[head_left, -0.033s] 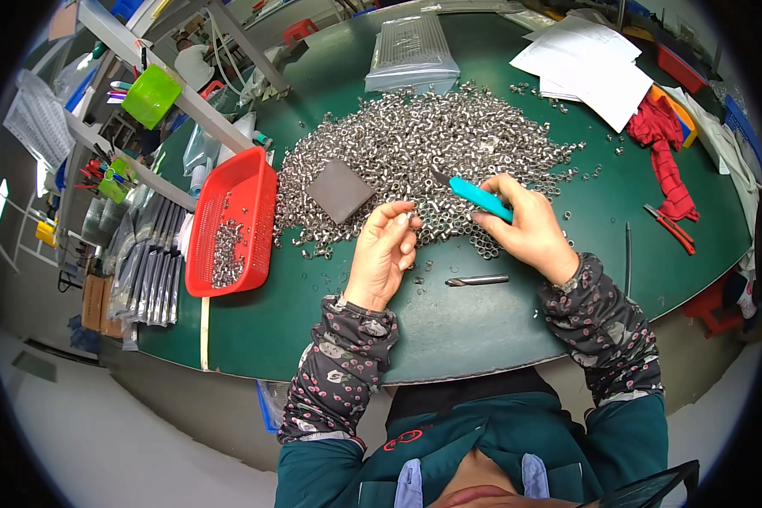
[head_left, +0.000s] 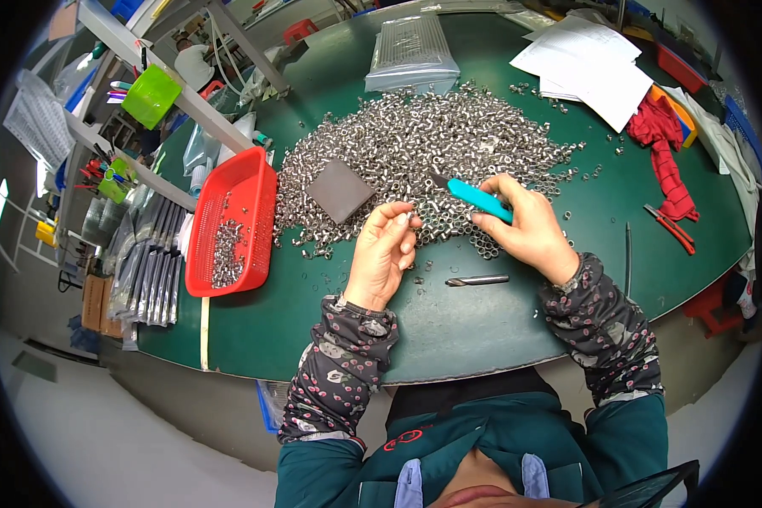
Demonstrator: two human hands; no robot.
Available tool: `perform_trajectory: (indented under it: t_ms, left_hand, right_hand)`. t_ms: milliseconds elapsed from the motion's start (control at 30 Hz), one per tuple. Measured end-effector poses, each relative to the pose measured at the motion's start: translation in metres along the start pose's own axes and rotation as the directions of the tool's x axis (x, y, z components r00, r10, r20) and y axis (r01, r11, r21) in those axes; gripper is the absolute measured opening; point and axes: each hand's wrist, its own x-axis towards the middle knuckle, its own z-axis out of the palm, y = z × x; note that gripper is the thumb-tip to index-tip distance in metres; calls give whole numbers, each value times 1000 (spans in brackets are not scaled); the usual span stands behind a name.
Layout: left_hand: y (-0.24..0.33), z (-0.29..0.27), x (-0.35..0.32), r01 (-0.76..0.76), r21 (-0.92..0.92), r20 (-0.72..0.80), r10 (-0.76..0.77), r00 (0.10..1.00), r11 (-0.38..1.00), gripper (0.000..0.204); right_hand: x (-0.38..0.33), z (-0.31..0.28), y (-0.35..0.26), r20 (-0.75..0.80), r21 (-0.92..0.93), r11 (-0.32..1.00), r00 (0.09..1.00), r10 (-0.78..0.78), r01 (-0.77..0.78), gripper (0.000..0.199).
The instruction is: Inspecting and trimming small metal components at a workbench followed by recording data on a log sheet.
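While my left hand (head_left: 383, 258) pinches one small nut (head_left: 409, 218) at the pile's (head_left: 432, 140) near edge, my right hand (head_left: 525, 229) grips a teal tool (head_left: 479, 200); the red tray (head_left: 229, 233) holds a few nuts.

Workshop: green bench (head_left: 483, 330), heap of small metal parts (head_left: 423, 144), red tray (head_left: 229, 229).

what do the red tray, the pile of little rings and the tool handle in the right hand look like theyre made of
Red tray: likely moulded plastic, with a perforated wall and uniform glossy colour.
Pile of little rings: probably bare metal, silvery-grey with bright glints.
Tool handle in the right hand: apparently plastic, smooth flat teal; the dark tip looks like metal, but it is too small to tell.
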Motion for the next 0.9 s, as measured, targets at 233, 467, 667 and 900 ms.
perform_trajectory:
  t_ms: [233, 467, 667, 900]
  left_hand:
    - [0, -3, 2, -44, 11, -2, 44, 999, 999, 14]
    - [0, -2, 1, -48, 56, -26, 49, 998, 997, 16]
    - [-2, -1, 2, -100, 145, -17, 104, 994, 984, 15]
    - [-2, 1, 1, -120, 207, -8, 125, 992, 971, 13]
  right_hand:
    - [1, -5, 3, 151, -55, 998, 988, -15, 24, 29]
    - [-1, -7, -3, 228, -107, 993, 973, -31, 57, 29]
    - [-1, -8, -4, 269, -138, 989, 963, -17, 56, 30]
    - [-2, -7, -5, 293, -120, 992, 956, 8, 29, 28]
